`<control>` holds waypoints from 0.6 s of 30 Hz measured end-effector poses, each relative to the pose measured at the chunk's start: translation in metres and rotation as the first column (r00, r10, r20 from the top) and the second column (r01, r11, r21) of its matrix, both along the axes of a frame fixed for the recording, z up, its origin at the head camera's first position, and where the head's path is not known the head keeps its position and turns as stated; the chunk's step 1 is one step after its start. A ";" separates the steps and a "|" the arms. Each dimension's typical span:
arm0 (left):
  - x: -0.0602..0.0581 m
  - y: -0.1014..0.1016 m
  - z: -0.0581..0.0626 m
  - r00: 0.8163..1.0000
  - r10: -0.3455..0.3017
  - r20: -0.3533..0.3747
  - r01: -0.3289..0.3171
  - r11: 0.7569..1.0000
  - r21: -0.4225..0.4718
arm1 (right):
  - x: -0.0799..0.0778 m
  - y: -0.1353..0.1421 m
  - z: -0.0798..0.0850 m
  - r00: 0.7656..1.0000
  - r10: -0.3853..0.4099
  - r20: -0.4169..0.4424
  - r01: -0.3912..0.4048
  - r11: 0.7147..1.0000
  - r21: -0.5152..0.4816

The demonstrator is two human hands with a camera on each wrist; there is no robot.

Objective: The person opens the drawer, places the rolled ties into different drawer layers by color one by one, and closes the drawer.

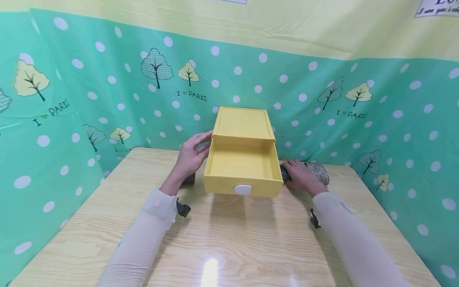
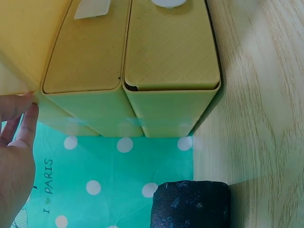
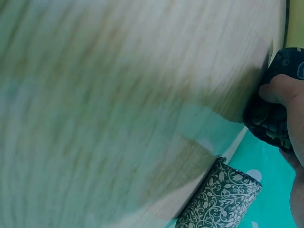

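A yellow drawer unit (image 1: 245, 122) stands at the back of the table with its top drawer (image 1: 222, 185) pulled out, bare inside. My left hand (image 1: 190, 158) touches the unit's left side near the top drawer, fingers extended. Two lower drawers (image 2: 173, 52) are closed or nearly so in the left wrist view. To the right of the unit, my right hand (image 1: 302, 174) grips a dark patterned case-like object (image 3: 266, 118); its kind is unclear, and the hand covers part of it.
A black-and-white floral case-like object (image 3: 221, 199) lies beyond my right hand. Another dark one (image 2: 190, 204) sits left of the unit. Behind the wooden table (image 1: 247, 243) hangs a green and yellow curtain (image 1: 118, 79) with trees and dots.
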State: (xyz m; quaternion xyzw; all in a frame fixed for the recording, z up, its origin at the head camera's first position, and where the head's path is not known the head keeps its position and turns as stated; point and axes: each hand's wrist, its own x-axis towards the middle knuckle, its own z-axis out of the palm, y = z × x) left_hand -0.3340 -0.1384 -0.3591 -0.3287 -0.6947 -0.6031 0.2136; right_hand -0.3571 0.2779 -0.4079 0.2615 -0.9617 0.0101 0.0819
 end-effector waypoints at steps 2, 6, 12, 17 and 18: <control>0.000 0.000 0.000 1.000 -0.001 -0.001 0.001 1.000 0.002 | -0.001 -0.002 0.001 1.000 -0.018 -0.001 0.018 1.000 0.006; 0.000 0.000 0.000 1.000 -0.002 0.006 0.002 1.000 0.006 | -0.002 -0.002 -0.001 0.999 -0.037 -0.011 0.037 0.999 0.002; 0.001 0.001 0.001 1.000 -0.011 0.021 0.011 1.000 0.013 | -0.004 0.001 -0.001 0.998 -0.037 -0.047 0.034 0.998 -0.047; 0.001 0.001 0.001 1.000 -0.007 0.025 0.007 1.000 0.017 | -0.002 0.005 0.008 0.995 -0.022 -0.097 0.015 0.998 -0.068; 0.000 0.001 0.001 1.000 -0.005 0.027 0.005 1.000 0.016 | -0.002 0.005 0.010 0.995 -0.021 -0.100 0.015 0.998 -0.067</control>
